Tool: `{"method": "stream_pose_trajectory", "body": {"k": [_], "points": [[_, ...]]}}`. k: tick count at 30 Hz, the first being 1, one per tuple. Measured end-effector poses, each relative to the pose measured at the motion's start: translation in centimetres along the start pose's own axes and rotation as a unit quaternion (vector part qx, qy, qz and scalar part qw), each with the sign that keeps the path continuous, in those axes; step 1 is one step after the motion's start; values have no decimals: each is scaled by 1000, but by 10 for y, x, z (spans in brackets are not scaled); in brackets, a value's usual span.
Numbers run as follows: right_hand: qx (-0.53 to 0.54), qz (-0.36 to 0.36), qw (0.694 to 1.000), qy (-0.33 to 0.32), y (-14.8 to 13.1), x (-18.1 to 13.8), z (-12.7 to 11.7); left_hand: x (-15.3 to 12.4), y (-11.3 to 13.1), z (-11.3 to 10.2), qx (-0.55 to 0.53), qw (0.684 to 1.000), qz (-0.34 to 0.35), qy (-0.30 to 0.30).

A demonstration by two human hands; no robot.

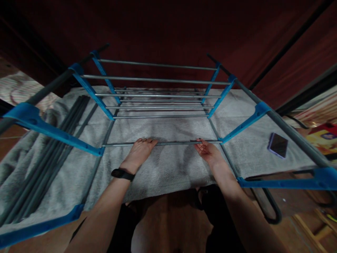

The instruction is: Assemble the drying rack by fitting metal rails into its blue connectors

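Observation:
My left hand [141, 149], with a dark band on its wrist, is closed over a thin metal rod [173, 143] left of its middle. My right hand [206, 149] holds the same rod near its right end, palm partly turned up. This rod runs crosswise between a left blue plastic bracket [71, 137] and a right blue bracket [238, 127] of a rack frame. Beyond my hands, several similar rods, such as a far crossbar [158, 80], span the frame. Thicker grey side poles [289, 131] pass through the bracket ends.
A grey blanket [163, 175] lies under the frame. Several loose grey tubes [50, 172] lie on it at left. A phone [278, 144] rests at right, near a red and yellow package [325, 138]. Dark red panels [163, 31] rise behind.

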State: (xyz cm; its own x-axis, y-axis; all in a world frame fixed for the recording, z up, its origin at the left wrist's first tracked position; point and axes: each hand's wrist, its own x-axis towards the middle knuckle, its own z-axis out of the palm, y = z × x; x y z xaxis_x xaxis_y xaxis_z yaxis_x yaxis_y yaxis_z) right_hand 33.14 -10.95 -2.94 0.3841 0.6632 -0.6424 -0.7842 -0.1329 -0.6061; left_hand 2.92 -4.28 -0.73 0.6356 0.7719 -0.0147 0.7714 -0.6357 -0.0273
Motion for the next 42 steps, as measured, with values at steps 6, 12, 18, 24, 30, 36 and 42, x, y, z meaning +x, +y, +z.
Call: {"method": "stream_pose_trajectory", "body": {"k": [6, 12, 18, 24, 30, 36, 42], "points": [[-6, -7, 1000, -2, 1, 2, -2, -1, 4, -4, 27, 1000, 4, -10], [-3, -9, 1000, -6, 2, 1, -2, -1, 3, -2, 29, 1000, 3, -8], [1, -17, 1000, -9, 2, -3, -2, -2, 0, 0, 25, 1000, 11, 7], [-1, -20, 1000, -16, 3, -5, -4, -7, 0, -1, 11, 999, 14, 27], [-4, -26, 1000, -14, 4, -5, -4, -6, -2, 1, 8, 999, 22, 34], [4, -33, 999, -20, 4, -3, -1, -3, -4, -3, 13, 997, 10, 81], [11, -13, 1000, -9, -2, -7, 3, -6, -5, -9, -12, 984, 18, 176]]}}
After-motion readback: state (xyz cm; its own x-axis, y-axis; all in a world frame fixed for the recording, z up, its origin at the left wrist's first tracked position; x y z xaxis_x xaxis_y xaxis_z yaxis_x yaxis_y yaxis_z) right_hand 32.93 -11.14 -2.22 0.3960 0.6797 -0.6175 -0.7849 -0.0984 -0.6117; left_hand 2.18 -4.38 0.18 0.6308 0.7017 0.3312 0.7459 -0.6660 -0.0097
